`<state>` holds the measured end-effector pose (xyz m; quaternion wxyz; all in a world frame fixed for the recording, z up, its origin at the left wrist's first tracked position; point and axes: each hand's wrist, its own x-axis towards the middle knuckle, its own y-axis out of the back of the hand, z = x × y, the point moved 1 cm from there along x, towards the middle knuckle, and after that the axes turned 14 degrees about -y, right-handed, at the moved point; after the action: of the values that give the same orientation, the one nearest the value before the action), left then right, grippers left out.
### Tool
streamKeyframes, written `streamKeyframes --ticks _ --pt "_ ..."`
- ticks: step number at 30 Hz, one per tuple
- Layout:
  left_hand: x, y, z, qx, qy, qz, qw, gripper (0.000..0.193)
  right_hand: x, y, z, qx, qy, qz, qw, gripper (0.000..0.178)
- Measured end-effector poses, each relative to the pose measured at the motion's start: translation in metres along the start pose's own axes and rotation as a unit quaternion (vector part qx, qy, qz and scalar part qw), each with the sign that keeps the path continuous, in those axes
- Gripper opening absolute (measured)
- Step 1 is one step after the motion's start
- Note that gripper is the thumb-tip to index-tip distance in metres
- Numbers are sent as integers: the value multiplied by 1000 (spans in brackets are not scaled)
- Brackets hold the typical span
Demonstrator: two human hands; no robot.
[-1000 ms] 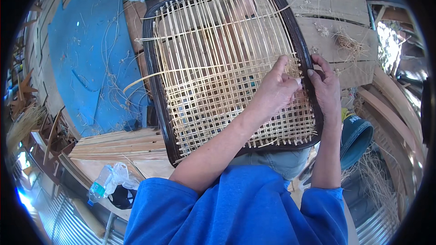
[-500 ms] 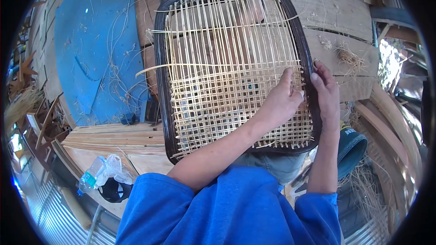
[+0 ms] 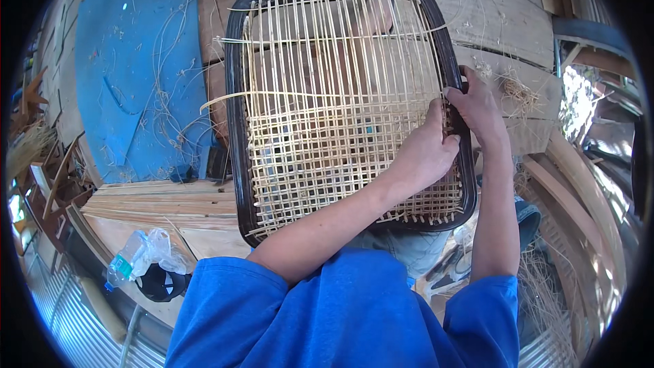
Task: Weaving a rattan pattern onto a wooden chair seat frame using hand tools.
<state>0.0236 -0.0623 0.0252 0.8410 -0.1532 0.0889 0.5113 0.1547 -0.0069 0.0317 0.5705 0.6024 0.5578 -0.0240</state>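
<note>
A dark brown frame [image 3: 234,116] with rounded corners lies across my lap and the boards. Pale cane strands run lengthwise through it, and its nearer part is a woven cane mesh [image 3: 320,157]. One loose cane strip [image 3: 228,97] sticks out past the left rim along the weave's far edge. My left hand [image 3: 426,150] is closed at the mesh's right side, index finger pointing toward the far edge of the weave, other fingers partly hidden. Around the right rim closes my right hand [image 3: 479,109], thumb at the inner edge and fingers on the outer side.
A blue sheet [image 3: 146,68] strewn with cane scraps lies left on the wooden boards [image 3: 507,10]. Nearer left are a plastic bottle [image 3: 121,267], a clear bag [image 3: 158,247] and a black item [image 3: 160,283]. Curved wood pieces [image 3: 579,191] stand at right.
My right hand has shifted up along the right rim, its thumb coming over to the inner edge. My left hand stays at nearly the same spot on the weave. The view has shifted slightly.
</note>
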Motion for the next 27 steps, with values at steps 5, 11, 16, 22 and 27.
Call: streamKeyframes --ticks 5,11,16,22,27 --pt "6 1 1 2 9 5 1000 67 0 -1 -1 -38 8 8 999 55" --pt "10 2 8 -70 45 -7 996 64 5 -3 5 -53 31 30 998 48" --pt "7 6 10 -150 49 -6 987 59 -3 3 -3 -42 18 7 999 47" --pt "0 6 2 -91 32 33 995 61 5 -4 7 -22 14 13 1000 46" --pt "-4 -2 0 -102 52 19 993 61 4 -1 6 -33 18 16 999 45"
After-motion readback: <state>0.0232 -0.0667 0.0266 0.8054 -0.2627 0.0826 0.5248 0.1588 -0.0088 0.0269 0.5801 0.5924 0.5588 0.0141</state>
